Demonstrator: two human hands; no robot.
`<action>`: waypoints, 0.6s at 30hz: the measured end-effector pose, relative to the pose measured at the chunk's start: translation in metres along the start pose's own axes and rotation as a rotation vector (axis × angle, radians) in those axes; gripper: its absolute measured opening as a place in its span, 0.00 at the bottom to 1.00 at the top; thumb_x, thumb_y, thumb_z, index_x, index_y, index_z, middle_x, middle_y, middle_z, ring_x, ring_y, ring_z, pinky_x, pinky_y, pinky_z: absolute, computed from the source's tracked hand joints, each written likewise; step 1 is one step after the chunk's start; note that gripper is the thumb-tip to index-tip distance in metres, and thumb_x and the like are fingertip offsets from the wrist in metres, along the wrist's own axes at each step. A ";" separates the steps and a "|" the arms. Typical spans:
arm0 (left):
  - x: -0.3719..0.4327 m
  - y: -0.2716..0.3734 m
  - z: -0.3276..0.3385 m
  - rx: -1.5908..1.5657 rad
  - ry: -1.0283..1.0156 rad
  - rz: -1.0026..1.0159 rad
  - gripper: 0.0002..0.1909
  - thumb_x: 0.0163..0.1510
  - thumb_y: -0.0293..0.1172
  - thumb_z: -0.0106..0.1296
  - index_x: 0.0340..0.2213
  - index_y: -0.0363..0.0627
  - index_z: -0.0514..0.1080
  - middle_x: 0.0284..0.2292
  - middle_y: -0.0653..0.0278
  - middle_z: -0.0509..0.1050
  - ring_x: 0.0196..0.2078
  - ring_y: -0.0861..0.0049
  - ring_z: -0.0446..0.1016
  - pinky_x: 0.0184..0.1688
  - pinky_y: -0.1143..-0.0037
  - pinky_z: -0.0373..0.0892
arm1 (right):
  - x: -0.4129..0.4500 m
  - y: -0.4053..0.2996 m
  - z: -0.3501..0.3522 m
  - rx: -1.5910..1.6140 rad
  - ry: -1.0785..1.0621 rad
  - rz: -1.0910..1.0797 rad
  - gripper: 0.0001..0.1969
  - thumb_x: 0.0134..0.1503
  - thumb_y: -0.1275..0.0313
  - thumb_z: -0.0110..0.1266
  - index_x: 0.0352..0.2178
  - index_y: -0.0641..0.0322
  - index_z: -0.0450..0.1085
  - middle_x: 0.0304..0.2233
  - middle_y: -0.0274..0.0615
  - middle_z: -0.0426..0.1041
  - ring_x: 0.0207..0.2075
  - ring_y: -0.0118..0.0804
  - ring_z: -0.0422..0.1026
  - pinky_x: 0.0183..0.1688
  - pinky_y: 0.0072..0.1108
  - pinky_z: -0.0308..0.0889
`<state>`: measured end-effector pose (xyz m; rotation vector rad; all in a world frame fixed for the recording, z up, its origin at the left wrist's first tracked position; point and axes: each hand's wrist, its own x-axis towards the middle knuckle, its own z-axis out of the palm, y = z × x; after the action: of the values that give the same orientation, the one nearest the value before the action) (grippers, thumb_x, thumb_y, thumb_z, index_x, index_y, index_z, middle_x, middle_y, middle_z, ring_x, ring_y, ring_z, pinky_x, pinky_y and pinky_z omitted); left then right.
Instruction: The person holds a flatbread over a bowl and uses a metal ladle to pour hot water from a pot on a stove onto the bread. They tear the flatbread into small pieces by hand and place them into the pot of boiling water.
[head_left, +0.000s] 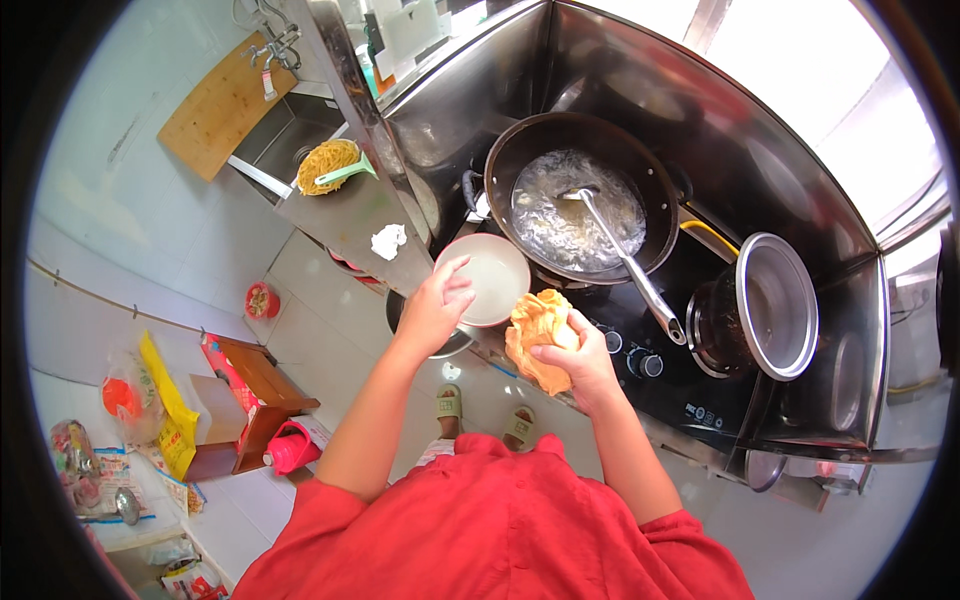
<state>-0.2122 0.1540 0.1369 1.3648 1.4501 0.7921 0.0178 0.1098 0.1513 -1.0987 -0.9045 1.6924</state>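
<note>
My right hand (587, 361) grips a crumpled orange cloth (541, 337) in front of the gas stove. My left hand (437, 306) holds nothing; its fingers are apart at the left side of a pale bowl with a pink rim (495, 274). Whether the fingertips touch the bowl, I cannot tell. Behind the bowl, a large dark wok (504, 161) sits on a burner with bubbling liquid (547, 225) in it. A metal ladle (616, 244) rests in the wok, its handle reaching over the near rim towards the right.
A metal pot (780, 300) stands on the right burner, near the control knobs (645, 363). Yellow noodle-like strips (327, 161) with a green-handled utensil (346, 171) and crumpled white paper (388, 241) lie on the left counter (345, 221). Steel splash guards (720, 142) enclose the stove.
</note>
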 end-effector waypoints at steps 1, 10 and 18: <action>0.015 -0.008 -0.001 -0.006 -0.005 -0.005 0.30 0.54 0.42 0.52 0.55 0.49 0.59 0.50 0.58 0.68 0.43 0.68 0.73 0.44 0.68 0.70 | 0.002 0.003 0.002 0.013 0.023 0.027 0.29 0.38 0.80 0.64 0.45 0.66 0.64 0.40 0.39 0.71 0.40 0.29 0.71 0.44 0.21 0.68; 0.098 -0.052 0.055 0.885 -0.079 -0.037 0.10 0.52 0.30 0.48 0.34 0.37 0.71 0.39 0.51 0.74 0.45 0.57 0.72 0.47 0.68 0.69 | 0.014 0.012 0.028 0.099 0.090 0.075 0.32 0.38 0.78 0.66 0.48 0.66 0.62 0.41 0.41 0.71 0.41 0.32 0.72 0.45 0.23 0.69; 0.111 -0.079 0.048 0.670 -0.229 0.131 0.15 0.52 0.36 0.49 0.39 0.40 0.73 0.41 0.49 0.74 0.46 0.55 0.72 0.46 0.64 0.69 | 0.019 0.016 0.038 0.335 -0.026 -0.013 0.38 0.41 0.72 0.67 0.53 0.66 0.57 0.47 0.43 0.69 0.47 0.35 0.71 0.50 0.25 0.66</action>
<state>-0.1859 0.2422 0.0252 1.9926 1.5130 0.2036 -0.0259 0.1188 0.1445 -0.8451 -0.6130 1.7723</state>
